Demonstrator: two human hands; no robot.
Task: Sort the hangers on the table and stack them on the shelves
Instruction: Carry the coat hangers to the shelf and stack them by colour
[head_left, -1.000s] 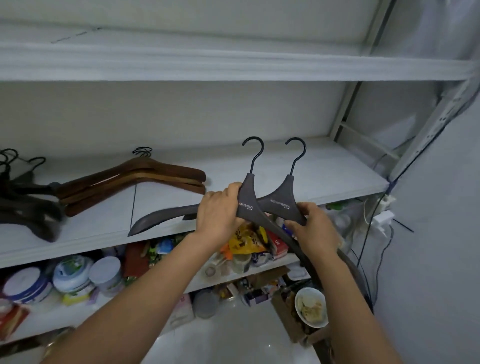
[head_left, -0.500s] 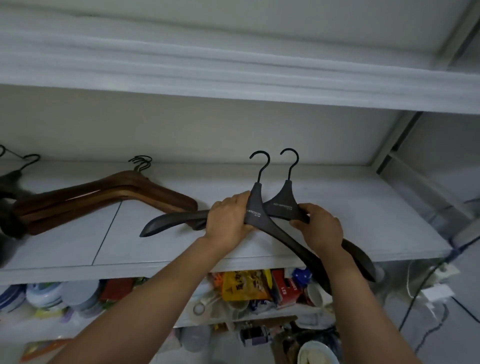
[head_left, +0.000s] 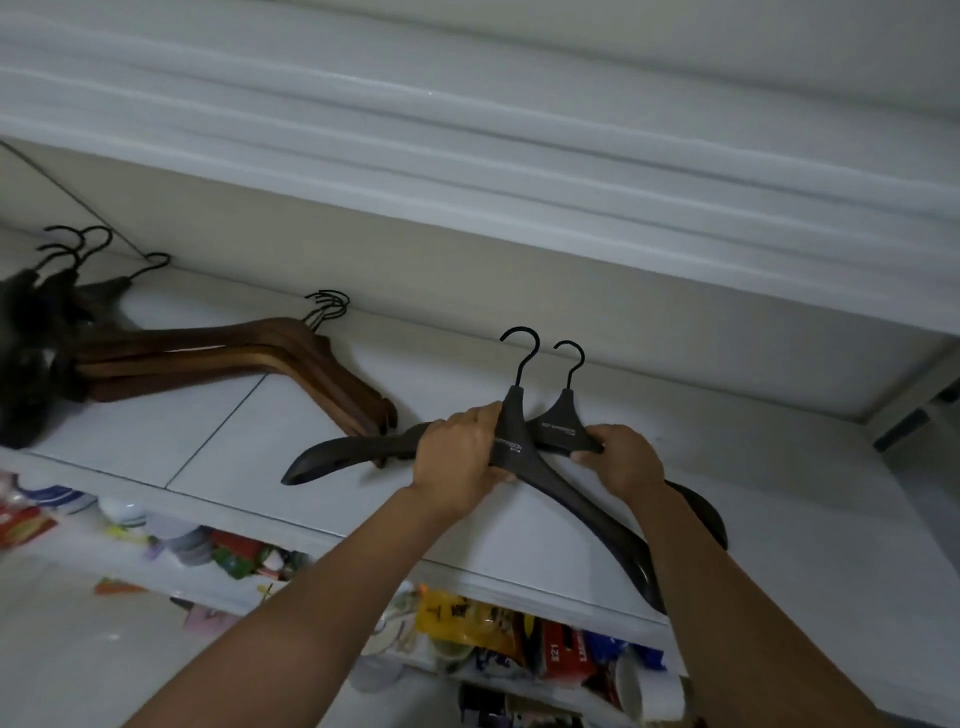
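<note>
Two dark hangers (head_left: 511, 441), gripped at their necks by the closed left hand (head_left: 460, 460) and right hand (head_left: 626, 462), have been lowered onto the shelf (head_left: 779, 519), so release is judged imminent.

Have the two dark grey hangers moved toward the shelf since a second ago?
Yes. The dark grey hangers now lie over the shelf board, nearer the brown hanger stack; earlier they were in front of its edge.

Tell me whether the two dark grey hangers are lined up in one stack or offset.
Offset. The front dark grey plastic hanger in the left hand and the rear one in the right hand show separate hooks side by side.
</note>
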